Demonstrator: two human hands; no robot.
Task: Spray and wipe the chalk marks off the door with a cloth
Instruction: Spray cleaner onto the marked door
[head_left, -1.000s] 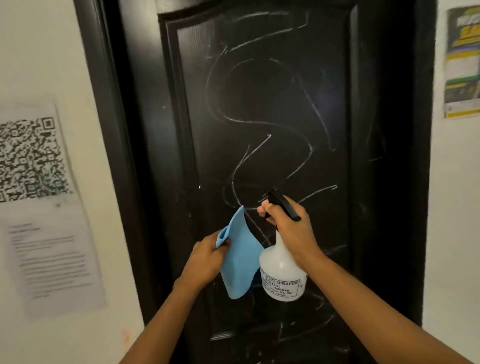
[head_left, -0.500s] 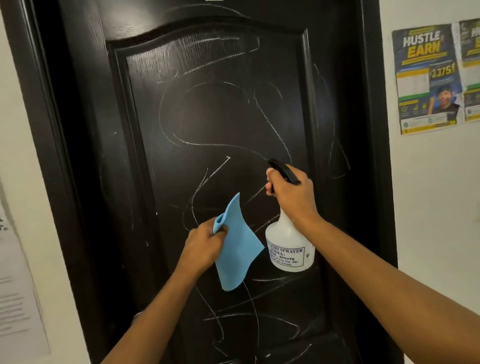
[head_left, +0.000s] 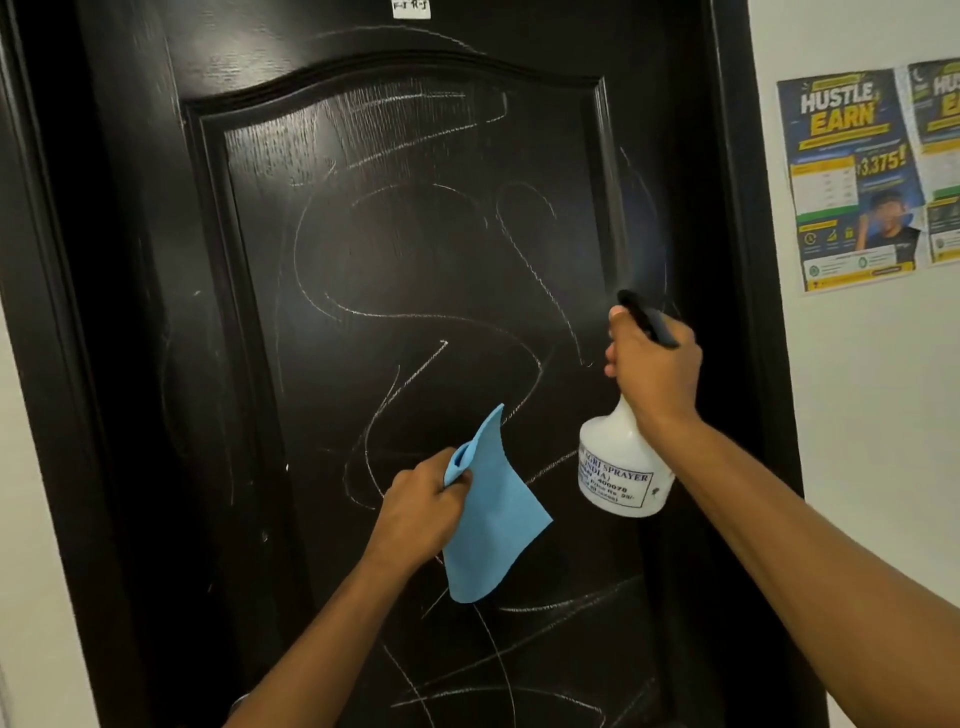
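A black panelled door (head_left: 156, 260) is faced head-on, and white chalk marks (head_left: 431, 322) are scrawled in loops and slashes across its raised panel and lower section. A blue cloth (head_left: 493, 535) is pinched at its upper corner by the left hand (head_left: 421, 509), fingers curled round the fold, and is held just in front of the door, hanging free below the fist. A white spray bottle (head_left: 621, 473) with a printed label is gripped at the neck by the right hand (head_left: 654, 369), fingers wrapped round the black trigger head (head_left: 647, 319), which is pointed up at the panel's right edge. A faint haze of mist is seen above the nozzle. Two posters (head_left: 852, 176) are stuck on the white wall to the right. A small white label (head_left: 411, 8) is fixed at the door's top.
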